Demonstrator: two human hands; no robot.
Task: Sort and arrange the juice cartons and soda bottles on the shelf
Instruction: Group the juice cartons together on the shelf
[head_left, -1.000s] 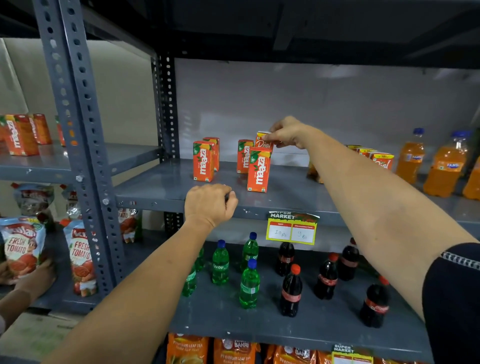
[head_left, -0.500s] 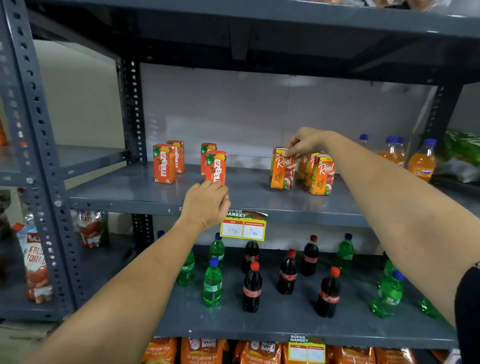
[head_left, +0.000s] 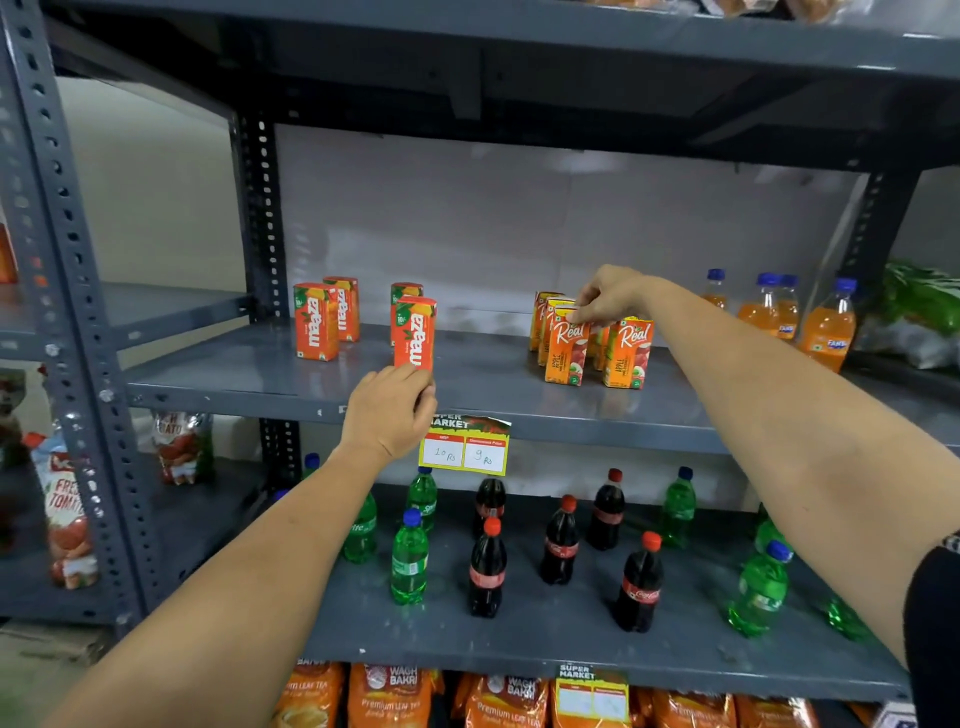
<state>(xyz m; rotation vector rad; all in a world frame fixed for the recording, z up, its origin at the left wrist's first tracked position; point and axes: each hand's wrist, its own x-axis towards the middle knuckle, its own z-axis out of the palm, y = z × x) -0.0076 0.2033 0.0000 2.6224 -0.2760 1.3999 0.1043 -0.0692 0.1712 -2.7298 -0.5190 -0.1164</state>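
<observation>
My right hand (head_left: 608, 296) pinches the top of a front orange Real juice carton (head_left: 566, 349) on the middle shelf (head_left: 249, 375). A second Real carton (head_left: 627, 353) stands just to its right, with more behind. My left hand (head_left: 388, 410) is curled at the shelf's front edge around the base of a red Maaza carton (head_left: 414, 332). Three other Maaza cartons (head_left: 316, 322) stand further left and behind. Orange Fanta bottles (head_left: 826, 327) stand at the far right. On the lower shelf, green Sprite bottles (head_left: 409, 561) and dark Coca-Cola bottles (head_left: 487, 571) stand mixed.
A yellow price tag (head_left: 464, 447) hangs from the middle shelf's front edge. A grey perforated upright (head_left: 67, 312) stands at the left, with tomato pouches (head_left: 62, 514) beyond it. Orange tea packs (head_left: 389, 696) fill the bottom shelf. A green bag (head_left: 919, 296) lies far right.
My right hand carried a Real carton rightward from beside the Maaza cartons and set it among the other Real cartons. My left hand shifted from the shelf edge to the front Maaza carton's base.
</observation>
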